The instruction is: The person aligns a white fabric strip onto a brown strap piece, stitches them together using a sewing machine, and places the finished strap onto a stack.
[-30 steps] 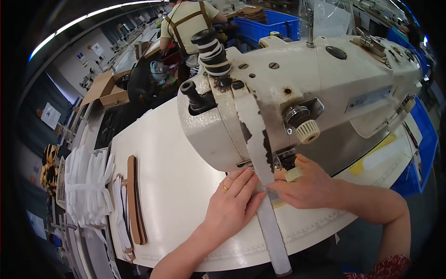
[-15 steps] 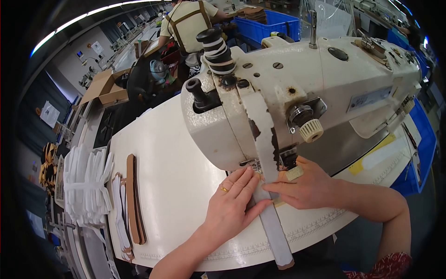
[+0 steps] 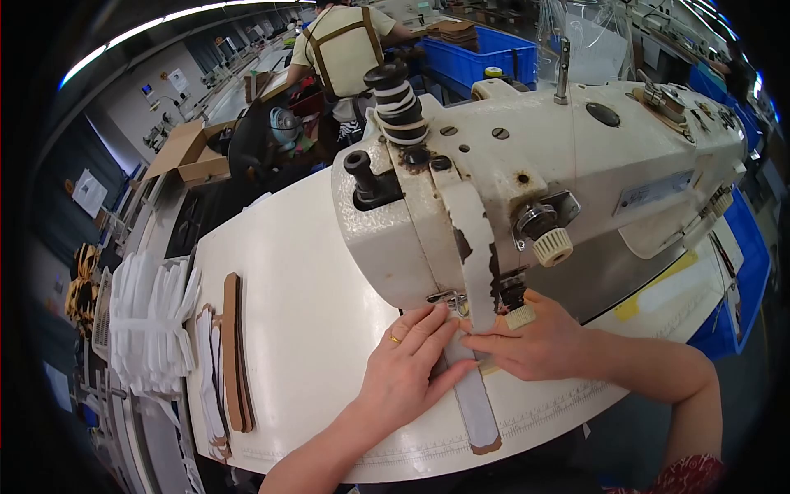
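Observation:
Under the head of a white sewing machine (image 3: 378, 239) lies a grey strip (image 3: 475, 403) with a brown end, pointing toward the table's front edge. My left hand (image 3: 405, 366), a ring on one finger, presses flat on the strip's left side, thumb apart from the fingers. On the other side, my right hand (image 3: 539, 339) has its fingers together at the strip near the machine's lower knob; what its fingertips hold is partly hidden. The needle area is mostly covered by the machine and fingers.
Brown strips (image 3: 236, 354) and pale strips (image 3: 211, 383) lie on the white table (image 3: 304, 247) at left, beside a bundle of white pieces (image 3: 152, 321). Behind the machine are a blue bin (image 3: 485, 59) and a person (image 3: 341, 53). Another blue bin (image 3: 753, 272) stands at right.
The grey strip has moved away from the front edge toward the machine, so less of it sticks out. Both hands remain beside it, and the camera view has shifted slightly.

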Demonstrator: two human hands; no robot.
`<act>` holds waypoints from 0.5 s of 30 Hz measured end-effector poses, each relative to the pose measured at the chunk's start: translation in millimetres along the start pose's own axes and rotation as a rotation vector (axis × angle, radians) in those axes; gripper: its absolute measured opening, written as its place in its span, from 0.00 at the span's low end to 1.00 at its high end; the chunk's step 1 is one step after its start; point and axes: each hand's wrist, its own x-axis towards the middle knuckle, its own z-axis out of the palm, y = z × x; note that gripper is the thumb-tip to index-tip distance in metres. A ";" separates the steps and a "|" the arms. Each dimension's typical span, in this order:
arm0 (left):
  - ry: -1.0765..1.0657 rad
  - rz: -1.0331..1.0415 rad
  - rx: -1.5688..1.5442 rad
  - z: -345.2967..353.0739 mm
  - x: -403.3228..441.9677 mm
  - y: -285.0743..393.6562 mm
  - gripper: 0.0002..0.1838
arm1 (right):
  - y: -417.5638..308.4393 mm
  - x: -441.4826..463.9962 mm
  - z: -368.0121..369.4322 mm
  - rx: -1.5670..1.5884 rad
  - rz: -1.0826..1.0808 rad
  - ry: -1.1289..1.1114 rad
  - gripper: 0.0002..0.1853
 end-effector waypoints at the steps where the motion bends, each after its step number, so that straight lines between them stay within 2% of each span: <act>1: 0.002 0.003 0.001 0.2 -0.1 0.2 0.32 | 0.2 -0.3 1.1 0.009 0.004 0.005 0.20; 15: 0.000 0.014 -0.016 -0.7 1.2 1.4 0.30 | 0.1 -1.3 0.1 0.058 0.020 -0.005 0.20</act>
